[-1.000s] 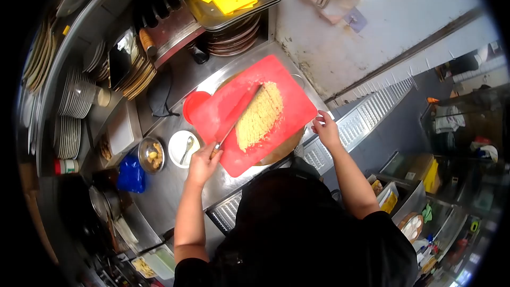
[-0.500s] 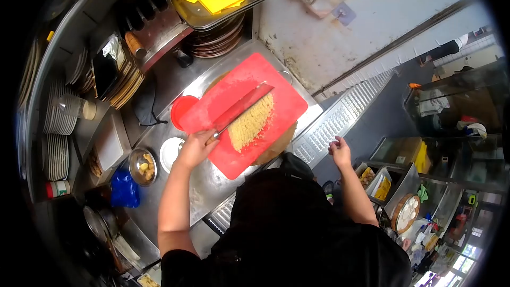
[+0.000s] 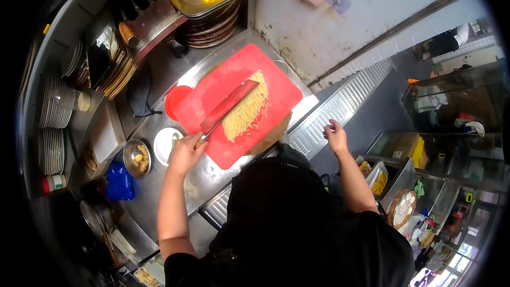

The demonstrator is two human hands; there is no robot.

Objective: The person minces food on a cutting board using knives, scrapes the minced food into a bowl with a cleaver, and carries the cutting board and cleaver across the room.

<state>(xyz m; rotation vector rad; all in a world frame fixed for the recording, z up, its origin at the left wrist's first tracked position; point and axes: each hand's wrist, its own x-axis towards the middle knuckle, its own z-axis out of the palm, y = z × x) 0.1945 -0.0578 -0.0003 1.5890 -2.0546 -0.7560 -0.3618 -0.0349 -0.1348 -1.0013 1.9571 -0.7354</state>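
Observation:
My left hand (image 3: 186,152) is closed round the handle of a long broad-bladed knife (image 3: 229,104). Its blade lies slantwise over a red cutting board (image 3: 212,89), along the left edge of a heap of finely chopped pale yellow food (image 3: 248,110). Small crumbs of the food are scattered on the board. Out to the right of the board, my right hand (image 3: 336,137) hangs in the air, fingers loosely bent and apart, holding nothing. Under the board, a round wooden block (image 3: 277,134) shows at its lower edge.
Left of the board are a red round lid (image 3: 175,101), a white bowl (image 3: 162,146), a metal bowl (image 3: 131,166) of yellow-brown pieces and a blue bag (image 3: 120,183). Stacked plates (image 3: 52,151) fill the left shelf. A wall (image 3: 313,37) rises beyond the counter.
The knife has slid down and left relative to the board, uncovering more of the heap's upper end. My right hand has risen slightly. The whole view has shifted a little.

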